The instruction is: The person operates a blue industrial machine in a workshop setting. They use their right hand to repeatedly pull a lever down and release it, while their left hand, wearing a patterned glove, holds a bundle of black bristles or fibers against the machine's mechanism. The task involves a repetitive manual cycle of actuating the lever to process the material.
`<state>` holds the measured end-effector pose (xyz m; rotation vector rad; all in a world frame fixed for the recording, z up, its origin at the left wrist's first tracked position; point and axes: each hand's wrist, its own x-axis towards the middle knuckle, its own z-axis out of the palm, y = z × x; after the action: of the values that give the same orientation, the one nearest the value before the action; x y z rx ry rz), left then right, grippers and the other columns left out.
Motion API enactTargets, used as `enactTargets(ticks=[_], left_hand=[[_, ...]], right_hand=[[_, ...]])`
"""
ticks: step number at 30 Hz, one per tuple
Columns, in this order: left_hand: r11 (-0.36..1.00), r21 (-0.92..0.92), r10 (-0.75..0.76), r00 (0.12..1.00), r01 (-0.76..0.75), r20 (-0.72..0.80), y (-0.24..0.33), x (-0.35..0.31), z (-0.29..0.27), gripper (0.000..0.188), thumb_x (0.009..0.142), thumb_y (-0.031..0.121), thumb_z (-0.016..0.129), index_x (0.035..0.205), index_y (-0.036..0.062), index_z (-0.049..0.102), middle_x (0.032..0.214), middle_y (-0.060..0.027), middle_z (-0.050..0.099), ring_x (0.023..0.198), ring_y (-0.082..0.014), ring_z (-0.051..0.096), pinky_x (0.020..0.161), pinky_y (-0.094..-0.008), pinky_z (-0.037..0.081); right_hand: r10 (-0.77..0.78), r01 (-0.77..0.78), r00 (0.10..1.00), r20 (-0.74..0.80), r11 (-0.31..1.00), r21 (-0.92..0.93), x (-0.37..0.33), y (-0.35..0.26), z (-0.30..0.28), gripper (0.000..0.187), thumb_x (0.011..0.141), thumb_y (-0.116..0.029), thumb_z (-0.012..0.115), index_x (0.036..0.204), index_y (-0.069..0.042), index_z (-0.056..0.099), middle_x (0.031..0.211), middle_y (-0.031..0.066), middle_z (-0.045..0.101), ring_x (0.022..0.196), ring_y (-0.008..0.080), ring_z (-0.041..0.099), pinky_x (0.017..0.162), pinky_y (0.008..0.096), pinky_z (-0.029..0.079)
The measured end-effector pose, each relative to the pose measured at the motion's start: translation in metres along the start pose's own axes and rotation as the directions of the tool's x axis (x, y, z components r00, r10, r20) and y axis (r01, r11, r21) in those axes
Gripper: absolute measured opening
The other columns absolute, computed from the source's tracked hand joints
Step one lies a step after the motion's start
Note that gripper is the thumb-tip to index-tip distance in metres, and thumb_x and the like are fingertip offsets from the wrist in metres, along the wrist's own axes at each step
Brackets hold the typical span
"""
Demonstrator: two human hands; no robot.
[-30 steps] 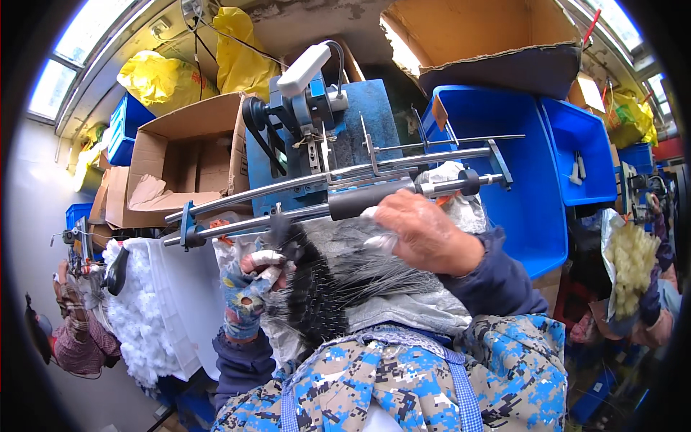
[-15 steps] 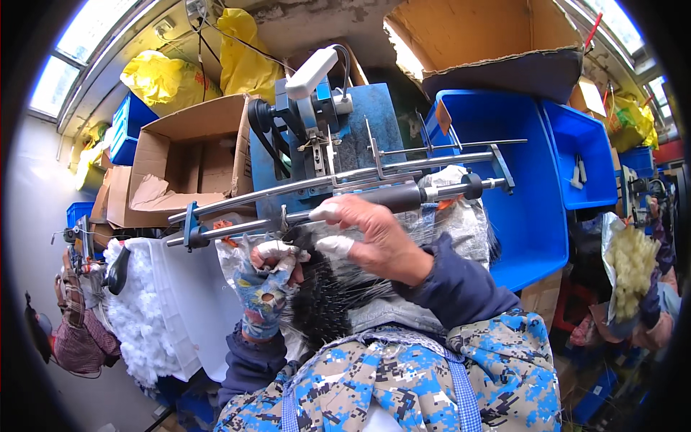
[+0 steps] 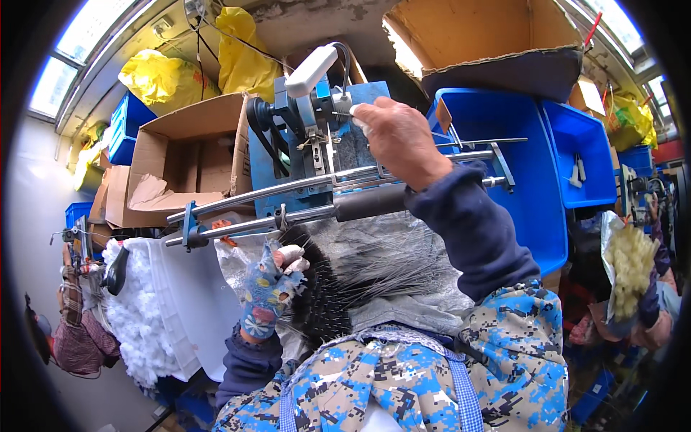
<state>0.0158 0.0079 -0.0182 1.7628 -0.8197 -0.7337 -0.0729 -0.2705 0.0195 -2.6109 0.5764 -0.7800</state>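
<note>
My right hand (image 3: 403, 137), with wrapped fingertips, reaches up to the belt-driven machine (image 3: 309, 119) on its blue base. Its thumb and fingers are pinched beside the machine's head; what they hold, if anything, is too small to make out. My left hand (image 3: 272, 277), in a torn patterned fingerless glove with white wraps on the fingers, is low by the lap. Its fingers curl closed against the black bristly ends (image 3: 320, 306) of a bundle. Thin wire-like stems (image 3: 392, 263) fan rightward from that bundle over a silvery sheet (image 3: 360, 234) across my lap.
A metal bar with a dark roller sleeve (image 3: 371, 203) crosses between me and the machine. A cardboard box (image 3: 237, 155) stands left, a large blue bin (image 3: 536, 187) right. White fluffy pieces (image 3: 133, 317) fill a container at left. Other people work at both sides.
My right hand has left the bar near my left hand and moved up and away to the machine's head. The left hand stays by the bundle, its fingers slightly shifted.
</note>
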Motion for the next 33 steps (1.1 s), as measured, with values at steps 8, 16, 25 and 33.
enactTargets(ticks=[8, 16, 25, 33], left_hand=[[0.976, 0.198, -0.101, 0.993, 0.088, 0.055, 0.013, 0.001, -0.013, 0.019, 0.083, 0.006, 0.056, 0.101, 0.0017, 0.06, 0.082, -0.0079, 0.066, 0.071, -0.014, 0.063, 0.063, -0.024, 0.049], [0.988, 0.15, 0.025, 0.998, -0.035, 0.066, 0.008, 0.003, 0.0, 0.013, 0.085, 0.01, 0.058, 0.096, 0.0046, 0.063, 0.074, -0.0029, 0.065, 0.056, -0.0055, 0.054, 0.049, -0.0194, 0.042], [0.979, 0.197, 0.033, 0.996, -0.05, 0.085, 0.0, 0.001, -0.003, 0.015, 0.086, 0.012, 0.059, 0.098, 0.0048, 0.062, 0.075, -0.0029, 0.065, 0.058, -0.0063, 0.057, 0.049, -0.0196, 0.044], [0.987, 0.16, -0.004, 0.996, -0.009, 0.084, 0.008, 0.002, 0.001, 0.014, 0.085, 0.01, 0.059, 0.097, 0.0045, 0.063, 0.074, -0.003, 0.065, 0.058, -0.0062, 0.057, 0.049, -0.0192, 0.044]], right_hand=[[0.042, 0.011, 0.985, 0.167, 0.954, -0.301, 0.013, 0.028, 0.054, 0.014, 0.075, -0.011, 0.052, 0.082, -0.008, 0.064, 0.09, 0.0149, 0.056, 0.084, 0.0296, 0.056, 0.068, 0.042, 0.043], [0.07, 0.027, 0.963, 0.26, 0.936, -0.35, 0.014, 0.022, 0.051, 0.015, 0.075, -0.011, 0.052, 0.085, -0.009, 0.063, 0.089, 0.0135, 0.059, 0.085, 0.0283, 0.058, 0.069, 0.0412, 0.043], [0.083, -0.002, 0.974, 0.212, 0.934, -0.357, 0.012, 0.021, 0.052, 0.015, 0.075, -0.01, 0.052, 0.085, -0.008, 0.062, 0.087, 0.0119, 0.06, 0.084, 0.0283, 0.059, 0.069, 0.0418, 0.043], [0.063, -0.004, 0.978, 0.198, 0.959, -0.283, 0.011, 0.024, 0.054, 0.013, 0.077, -0.009, 0.051, 0.084, -0.007, 0.061, 0.086, 0.0125, 0.061, 0.083, 0.0298, 0.059, 0.069, 0.0429, 0.044]])
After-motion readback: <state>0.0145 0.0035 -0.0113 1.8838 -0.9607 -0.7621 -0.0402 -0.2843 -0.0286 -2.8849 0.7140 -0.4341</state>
